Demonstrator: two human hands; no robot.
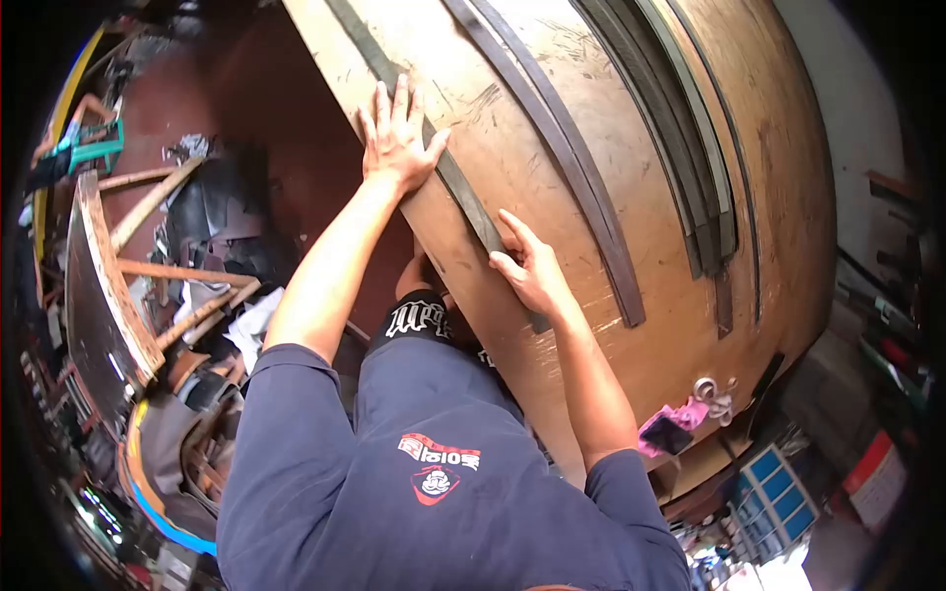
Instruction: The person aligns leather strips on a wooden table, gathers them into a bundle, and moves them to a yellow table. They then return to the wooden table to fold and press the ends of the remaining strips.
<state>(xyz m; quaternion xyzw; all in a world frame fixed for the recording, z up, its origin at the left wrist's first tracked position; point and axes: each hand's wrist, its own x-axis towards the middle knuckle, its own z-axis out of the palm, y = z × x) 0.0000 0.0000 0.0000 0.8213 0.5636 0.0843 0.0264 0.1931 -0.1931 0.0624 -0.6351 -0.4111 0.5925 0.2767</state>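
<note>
A long dark strip lies along the near edge of a wooden table. My left hand rests flat over the strip and the tabletop, fingers spread. Further down the same strip, my right hand touches it with the thumb, its index finger stretched out and the other fingers partly hidden. Beyond my right hand lies a pair of dark strips side by side, and past them a bundle of several dark strips.
A pink cloth with a dark object on it lies at the table's right end. Blue-panelled crate stands below. Wooden frame pieces and dark scraps cover the floor at left, near a green stool beside a person's arm.
</note>
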